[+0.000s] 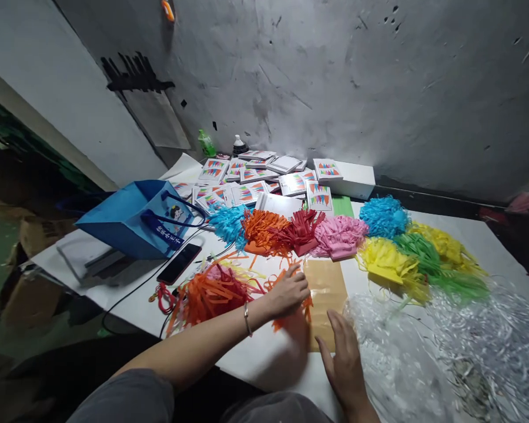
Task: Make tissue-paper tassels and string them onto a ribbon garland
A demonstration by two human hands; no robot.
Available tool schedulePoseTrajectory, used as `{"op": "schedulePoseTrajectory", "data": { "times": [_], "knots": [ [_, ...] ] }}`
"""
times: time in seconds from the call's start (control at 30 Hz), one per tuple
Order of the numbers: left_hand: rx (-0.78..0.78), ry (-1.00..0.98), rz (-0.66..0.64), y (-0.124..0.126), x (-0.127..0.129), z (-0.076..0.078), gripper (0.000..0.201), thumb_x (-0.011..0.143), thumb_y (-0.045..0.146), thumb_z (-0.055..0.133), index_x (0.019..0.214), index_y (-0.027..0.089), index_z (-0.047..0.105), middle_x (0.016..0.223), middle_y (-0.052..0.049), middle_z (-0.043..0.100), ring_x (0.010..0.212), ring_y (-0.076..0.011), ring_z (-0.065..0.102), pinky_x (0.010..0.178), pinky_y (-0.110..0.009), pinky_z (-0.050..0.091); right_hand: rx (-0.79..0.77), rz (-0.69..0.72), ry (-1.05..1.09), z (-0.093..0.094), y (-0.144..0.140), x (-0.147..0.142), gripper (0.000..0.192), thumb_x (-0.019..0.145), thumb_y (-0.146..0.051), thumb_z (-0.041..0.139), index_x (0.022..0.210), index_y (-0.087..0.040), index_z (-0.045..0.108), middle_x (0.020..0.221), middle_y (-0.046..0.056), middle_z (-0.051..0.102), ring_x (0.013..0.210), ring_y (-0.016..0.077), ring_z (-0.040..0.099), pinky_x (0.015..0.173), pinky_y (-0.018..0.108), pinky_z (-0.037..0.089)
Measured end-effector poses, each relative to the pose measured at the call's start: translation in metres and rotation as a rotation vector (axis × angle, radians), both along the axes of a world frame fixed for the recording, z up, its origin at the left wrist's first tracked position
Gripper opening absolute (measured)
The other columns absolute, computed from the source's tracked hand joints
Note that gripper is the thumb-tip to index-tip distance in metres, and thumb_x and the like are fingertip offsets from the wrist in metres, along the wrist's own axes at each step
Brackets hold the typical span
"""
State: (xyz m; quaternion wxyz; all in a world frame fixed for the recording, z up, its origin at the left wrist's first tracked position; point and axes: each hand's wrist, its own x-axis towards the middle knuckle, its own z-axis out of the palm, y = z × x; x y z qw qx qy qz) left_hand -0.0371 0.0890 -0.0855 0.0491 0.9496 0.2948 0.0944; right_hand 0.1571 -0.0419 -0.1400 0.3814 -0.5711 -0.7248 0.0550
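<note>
My left hand (288,291), with a bracelet on the wrist, lies over a bunch of orange fringed strips (282,324). Its fingers are slightly bent and apart, and the strips stick out around and below it. Close by on the right lies a flat tan sheet (327,282), shiny on top. My right hand (346,364) is at the sheet's near right edge, thumb and fingers spread, holding nothing. Left of my left hand is a loose heap of orange and red strips (216,294).
Fringed bundles in blue, orange (264,229), red, pink (339,235), yellow (388,261) and green cross the table. Behind are several printed packs (251,191) and a white box (352,178). A blue bag (127,214) and phone (179,263) lie left; clear plastic (397,352) lies right.
</note>
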Motion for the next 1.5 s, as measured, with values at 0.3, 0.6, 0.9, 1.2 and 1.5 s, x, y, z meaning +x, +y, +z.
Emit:
{"op": "schedulePoseTrajectory", "data": {
  "times": [0.3, 0.6, 0.9, 1.2, 1.5],
  "knots": [
    [0.005, -0.077, 0.075, -0.046, 0.007, 0.001, 0.016, 0.090, 0.018, 0.047, 0.083, 0.019, 0.060, 0.078, -0.005, 0.062, 0.083, -0.0204, 0.053, 0.105, -0.050, 0.026, 0.103, 0.172, -0.185, 0.039, 0.031, 0.020, 0.022, 0.091, -0.011, 0.044, 0.098, -0.019, 0.064, 0.083, 0.003, 0.065, 0.084, 0.0168, 0.060, 0.104, 0.047, 0.035],
    [0.039, -0.163, 0.149, -0.087, -0.004, -0.022, 0.029, 0.094, 0.012, 0.041, 0.102, 0.027, 0.065, 0.100, -0.004, 0.067, 0.105, -0.0207, 0.054, 0.113, -0.051, 0.018, 0.188, 0.198, -0.332, -0.011, -0.002, 0.042, 0.026, 0.091, -0.011, 0.045, 0.104, -0.024, 0.063, 0.096, 0.005, 0.069, 0.100, 0.0194, 0.061, 0.107, 0.045, 0.030],
    [-0.185, 0.054, 0.197, -0.139, 0.006, -0.125, 0.015, 0.092, 0.018, 0.051, 0.104, 0.019, 0.058, 0.101, -0.006, 0.063, 0.099, -0.0213, 0.055, 0.104, -0.042, 0.028, 0.039, 0.169, -0.297, -0.110, -0.032, -0.001, 0.025, 0.090, -0.012, 0.047, 0.102, -0.021, 0.067, 0.092, 0.007, 0.069, 0.092, 0.0223, 0.062, 0.101, 0.045, 0.034],
    [-0.238, 0.060, 0.211, -0.135, 0.004, -0.132, 0.016, 0.093, 0.030, 0.052, 0.091, 0.019, 0.064, 0.093, -0.006, 0.065, 0.093, -0.0222, 0.054, 0.090, -0.040, 0.031, 0.112, 0.436, -0.266, -0.124, -0.029, 0.025, 0.034, 0.091, -0.013, 0.042, 0.117, -0.019, 0.062, 0.115, 0.007, 0.070, 0.110, 0.0202, 0.063, 0.100, 0.041, 0.042],
    [-0.517, 0.046, 0.629, -0.107, 0.018, -0.120, 0.026, 0.094, 0.029, 0.045, 0.087, 0.018, 0.068, 0.087, -0.007, 0.071, 0.084, -0.0233, 0.063, 0.084, -0.038, 0.038, -0.089, 0.048, -0.137, -0.102, -0.011, 0.004, 0.035, 0.097, -0.032, 0.039, 0.086, -0.020, 0.070, 0.079, 0.007, 0.071, 0.076, 0.0243, 0.065, 0.076, 0.041, 0.043]
  ]
}}
